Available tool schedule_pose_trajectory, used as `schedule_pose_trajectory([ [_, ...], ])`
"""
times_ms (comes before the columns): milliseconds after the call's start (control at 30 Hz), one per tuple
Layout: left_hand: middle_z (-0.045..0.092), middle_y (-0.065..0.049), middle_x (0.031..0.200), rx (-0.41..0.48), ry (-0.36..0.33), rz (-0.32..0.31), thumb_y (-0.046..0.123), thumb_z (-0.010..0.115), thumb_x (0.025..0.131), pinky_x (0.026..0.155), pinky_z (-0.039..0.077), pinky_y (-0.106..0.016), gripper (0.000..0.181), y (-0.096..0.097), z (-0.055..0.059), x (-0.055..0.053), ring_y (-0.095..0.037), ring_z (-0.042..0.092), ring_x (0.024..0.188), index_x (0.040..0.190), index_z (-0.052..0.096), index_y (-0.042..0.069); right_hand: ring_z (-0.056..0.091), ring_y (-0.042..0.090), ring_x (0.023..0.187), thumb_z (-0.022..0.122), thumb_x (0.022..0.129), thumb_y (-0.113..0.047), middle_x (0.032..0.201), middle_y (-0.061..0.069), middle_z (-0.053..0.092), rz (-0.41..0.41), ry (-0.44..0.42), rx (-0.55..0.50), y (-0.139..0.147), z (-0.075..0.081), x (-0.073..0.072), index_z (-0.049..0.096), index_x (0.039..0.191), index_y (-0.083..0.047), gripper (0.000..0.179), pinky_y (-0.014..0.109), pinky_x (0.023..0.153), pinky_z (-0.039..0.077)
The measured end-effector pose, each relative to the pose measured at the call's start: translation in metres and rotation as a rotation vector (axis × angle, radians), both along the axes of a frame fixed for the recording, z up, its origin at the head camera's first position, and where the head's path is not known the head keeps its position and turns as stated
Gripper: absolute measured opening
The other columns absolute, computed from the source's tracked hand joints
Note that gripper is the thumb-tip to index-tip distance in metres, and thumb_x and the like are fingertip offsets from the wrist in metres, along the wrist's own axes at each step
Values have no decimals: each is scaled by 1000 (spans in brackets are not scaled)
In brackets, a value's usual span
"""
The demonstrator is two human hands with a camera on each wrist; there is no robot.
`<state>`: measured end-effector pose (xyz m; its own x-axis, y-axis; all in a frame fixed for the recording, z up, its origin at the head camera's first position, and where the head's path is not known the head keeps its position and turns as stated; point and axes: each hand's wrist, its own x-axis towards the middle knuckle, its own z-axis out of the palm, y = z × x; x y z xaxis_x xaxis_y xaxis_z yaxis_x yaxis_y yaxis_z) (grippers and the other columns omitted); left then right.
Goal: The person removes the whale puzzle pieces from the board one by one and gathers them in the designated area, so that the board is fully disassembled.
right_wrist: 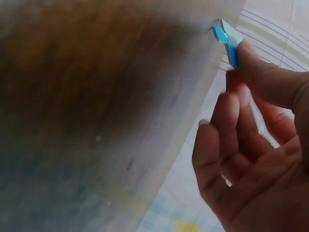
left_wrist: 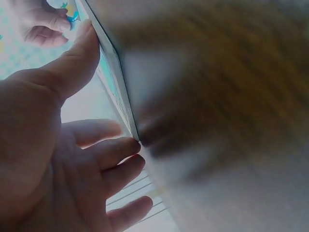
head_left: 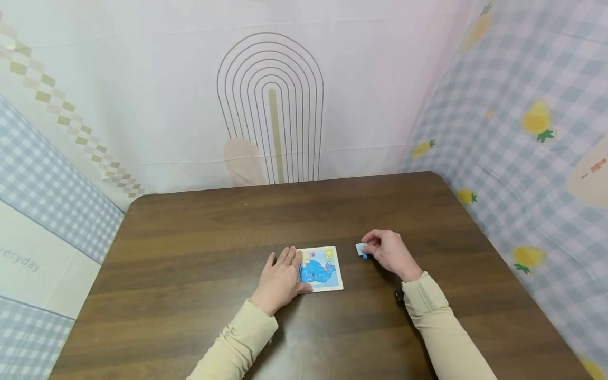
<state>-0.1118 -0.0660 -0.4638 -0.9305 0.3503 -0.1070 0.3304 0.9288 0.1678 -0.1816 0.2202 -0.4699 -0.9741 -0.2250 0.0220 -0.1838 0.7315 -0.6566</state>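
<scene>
A square jigsaw puzzle (head_left: pixel 319 270) with a white border lies on the table; its picture has a blue whale and a yellow sun. My left hand (head_left: pixel 280 278) rests along the puzzle's left side, fingers fairly straight, the thumb (left_wrist: pixel 79 63) lying over its near edge. To the right of the puzzle, my right hand (head_left: pixel 390 252) pinches a small light-blue jigsaw piece (head_left: pixel 360 249) between thumb and forefinger. In the right wrist view this piece (right_wrist: pixel 231 41) shows a rounded blue knob, while the other fingers curl loosely below. Part of the whale picture is hidden by my left hand.
The brown wooden table (head_left: pixel 199 232) has rounded far corners. Behind it hangs a white cloth (head_left: pixel 180 105) with an arch pattern, and at the right a blue checked cloth (head_left: pixel 503 148) with pineapples.
</scene>
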Motion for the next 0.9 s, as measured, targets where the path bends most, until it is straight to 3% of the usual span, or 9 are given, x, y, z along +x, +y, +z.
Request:
schedule_pose_trajectory([
  [267, 34, -15, 154, -47, -34, 12, 62, 63, 82, 113, 22, -54, 90, 3, -2, -3, -28, 28, 143, 145, 43, 1, 48, 24, 81, 78, 82, -12, 78, 2, 56, -19, 67, 140, -2, -1, -3, 71, 90, -5, 12, 37, 71, 39],
  [633, 32, -15, 155, -65, -59, 24, 62, 62, 83, 113, 21, -54, 90, 4, -2, -3, -28, 26, 144, 146, 41, 2, 50, 27, 81, 77, 83, -15, 79, 2, 56, -11, 63, 256, -6, -1, -4, 72, 89, -9, 10, 42, 69, 44],
  [900, 33, -15, 154, -66, -51, 32, 62, 62, 82, 113, 23, -53, 90, 5, -2, -3, -28, 28, 143, 146, 42, 2, 53, 33, 90, 73, 86, -13, 84, 4, 59, -10, 36, 308, -11, 2, -3, 70, 81, -11, 7, 51, 79, 44],
])
